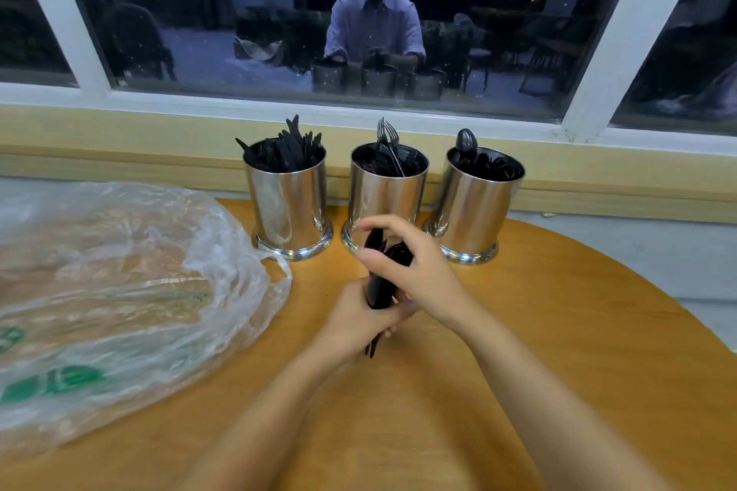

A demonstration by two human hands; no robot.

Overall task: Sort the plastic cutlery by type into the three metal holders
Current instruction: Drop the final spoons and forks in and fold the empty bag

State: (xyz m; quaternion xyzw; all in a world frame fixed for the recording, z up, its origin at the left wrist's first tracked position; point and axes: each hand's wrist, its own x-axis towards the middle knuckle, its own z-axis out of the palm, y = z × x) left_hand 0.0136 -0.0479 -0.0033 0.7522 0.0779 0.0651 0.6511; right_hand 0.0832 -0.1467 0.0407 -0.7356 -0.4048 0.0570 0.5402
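**Both hands on a bundle of black cutlery in front of the middle holder**

At the centre of the frame, a bundle of black plastic cutlery [378,287] stands nearly upright above the round wooden table [558,331]. The left hand [359,317] is clenched round its lower part, and the handle ends poke out below the fist. The right hand [416,271] comes in from the right and curls over the upper ends, with thumb and forefinger closing on the topmost pieces. The bundle is too dark and blurred to tell which types it contains.

Just beyond the hands, three shiny metal holders stand in a row along the table's far edge, close together but apart. The left holder [287,203] is packed with black knives [287,149]. The middle holder [383,195], partly hidden by the right hand's fingers, contains forks [386,153], a few of which stick up above the rim. The right holder [472,211] contains spoons [466,141], one bowl standing above the others.

A crumpled clear plastic bag [119,271] with green print fills the left of the frame, and its handle loop lies near the left holder's base. Behind the holders runs a yellow ledge [119,132]. Above it, the dark window [239,12] reflects the person and the three holders.
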